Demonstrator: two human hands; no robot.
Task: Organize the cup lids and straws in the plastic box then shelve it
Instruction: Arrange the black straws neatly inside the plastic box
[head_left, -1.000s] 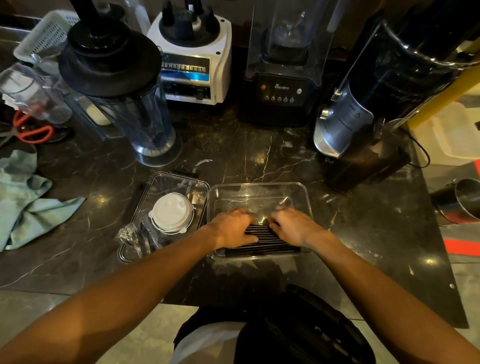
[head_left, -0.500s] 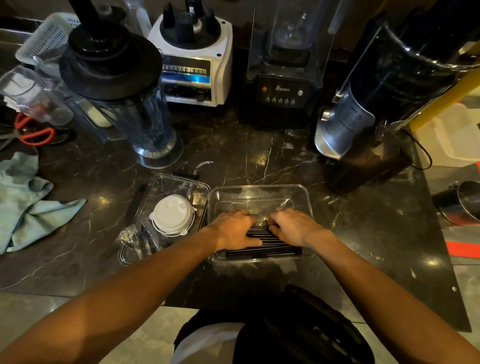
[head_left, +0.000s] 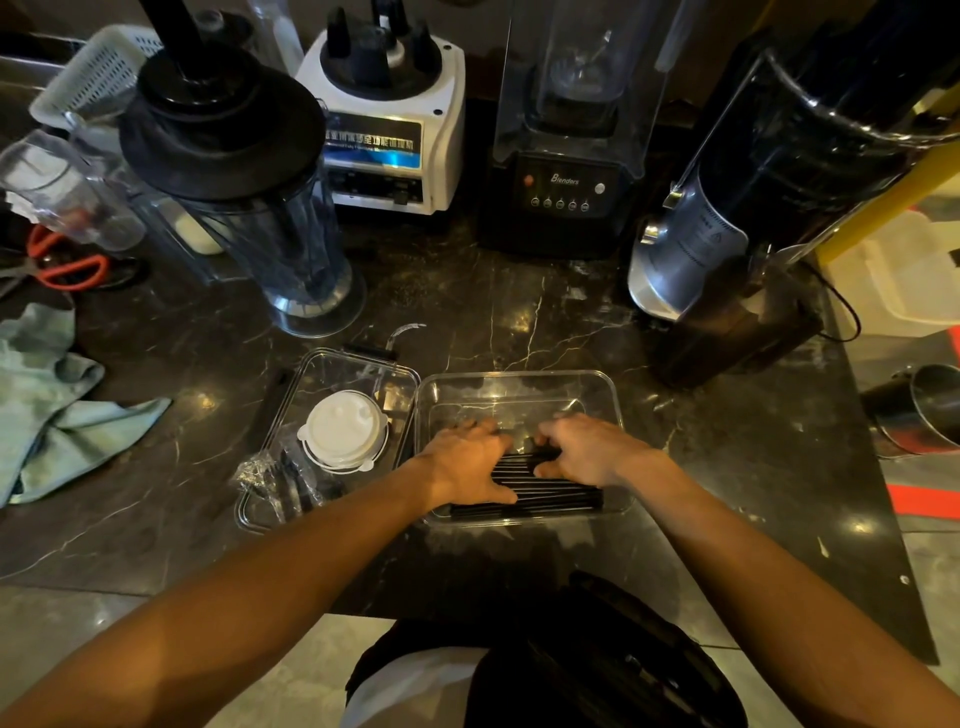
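Observation:
A clear plastic box (head_left: 519, 378) sits on the dark marble counter in front of me. Several black straws (head_left: 550, 496) lie flat along its near side. My left hand (head_left: 465, 465) lies palm down on the left part of the straws, thumb spread toward me. My right hand (head_left: 589, 449) rests on their right part, its fingers bent down onto them. Left of the box, a second clear tray (head_left: 358, 364) holds a stack of white cup lids (head_left: 343, 428) and a clear wrapped bundle (head_left: 275, 483).
Blenders line the back: a dark jug (head_left: 270, 223), a white base (head_left: 389, 130), a black enclosed blender (head_left: 566, 156), and a tilted silver machine (head_left: 696, 244). A green cloth (head_left: 57, 410) and red-handled scissors (head_left: 67, 265) lie left. A steel cup (head_left: 930, 410) stands right.
Both hands stay on the straws inside the box, with only slight shifts of the fingers. Nothing else has moved.

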